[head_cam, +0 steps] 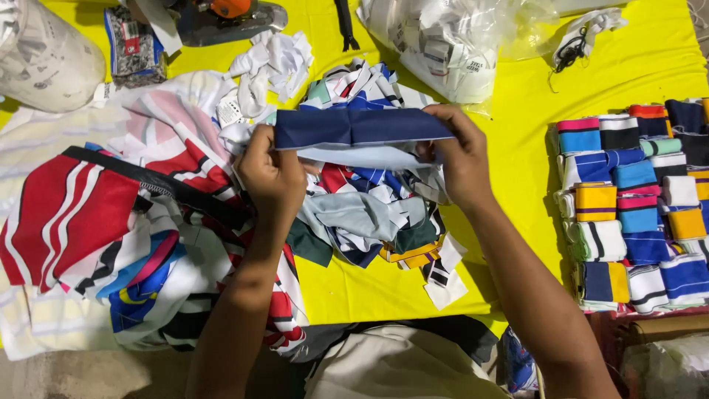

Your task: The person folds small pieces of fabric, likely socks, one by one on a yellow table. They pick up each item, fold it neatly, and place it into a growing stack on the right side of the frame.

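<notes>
Navy fabric strip (pixel 362 127), yellow table (pixel 517 148), striped multicoloured folded collars (pixel 635 207)

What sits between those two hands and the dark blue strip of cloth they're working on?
Nothing visible does. The left hand grips one end of the navy strip and the right hand grips the other, holding it stretched above the loose heap of fabric pieces on the yellow table.

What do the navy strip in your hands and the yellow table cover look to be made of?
Navy strip: looks like soft knit fabric, matte, with a centre crease, held stretched between the left hand and right hand; likely ribbed collar cloth, weave too fine to confirm. Yellow table cover: smooth, flat, evenly bright; probably cloth or a plastic sheet, cannot tell which.
</notes>
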